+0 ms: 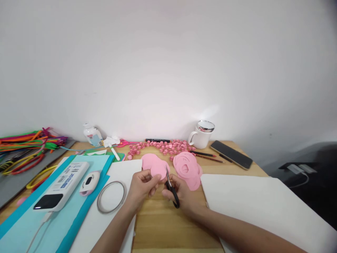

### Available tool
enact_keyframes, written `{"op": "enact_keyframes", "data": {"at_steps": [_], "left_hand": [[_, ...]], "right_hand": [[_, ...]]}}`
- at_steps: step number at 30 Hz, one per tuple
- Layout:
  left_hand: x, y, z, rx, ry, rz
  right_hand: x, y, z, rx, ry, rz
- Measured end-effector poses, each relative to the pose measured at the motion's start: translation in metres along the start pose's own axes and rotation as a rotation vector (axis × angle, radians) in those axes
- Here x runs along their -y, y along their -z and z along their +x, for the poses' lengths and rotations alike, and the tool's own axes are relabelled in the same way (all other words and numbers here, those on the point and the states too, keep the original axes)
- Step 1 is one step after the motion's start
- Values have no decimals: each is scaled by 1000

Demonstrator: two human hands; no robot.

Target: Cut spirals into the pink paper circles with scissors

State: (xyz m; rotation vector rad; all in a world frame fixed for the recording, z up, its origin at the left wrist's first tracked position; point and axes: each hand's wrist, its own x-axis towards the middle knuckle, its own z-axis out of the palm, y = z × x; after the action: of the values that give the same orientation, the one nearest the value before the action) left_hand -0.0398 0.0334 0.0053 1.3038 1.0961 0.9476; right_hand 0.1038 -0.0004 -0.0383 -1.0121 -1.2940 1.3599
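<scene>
My left hand (142, 188) pinches a pink paper circle (159, 169) above the wooden table (168, 225). My right hand (181, 194) grips black-handled scissors (171, 191), whose blades touch the circle's right edge. More pink circles (149, 161) lie just behind it. A stack of pink spiral-cut paper pieces (187, 168) lies to the right of my hands. Many small pink rolled paper roses (160, 147) are scattered at the back.
White sheets (263, 203) lie right, blue paper (23, 225) left with a power bank (61, 186), a small pink device (90, 182) and a tape ring (111, 196). White mug (202, 135), phone (231, 154), pencils (207, 156), marker (157, 140), pipe cleaners (26, 147) behind.
</scene>
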Motion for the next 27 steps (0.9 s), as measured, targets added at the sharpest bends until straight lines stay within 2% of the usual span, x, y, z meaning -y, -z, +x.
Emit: {"op": "enact_keyframes", "data": {"at_steps": [11,20,27], "left_hand": [[6,5,2,15,-51,-1],[4,4,3,29,-38,-146],[3,2,3,-19,-27,-43]], "right_hand": [[6,-4,-1,-11,-69,26],[-6,-2,-2,-11,-46,45],[-6,-2,-3,20,-69,90]]}}
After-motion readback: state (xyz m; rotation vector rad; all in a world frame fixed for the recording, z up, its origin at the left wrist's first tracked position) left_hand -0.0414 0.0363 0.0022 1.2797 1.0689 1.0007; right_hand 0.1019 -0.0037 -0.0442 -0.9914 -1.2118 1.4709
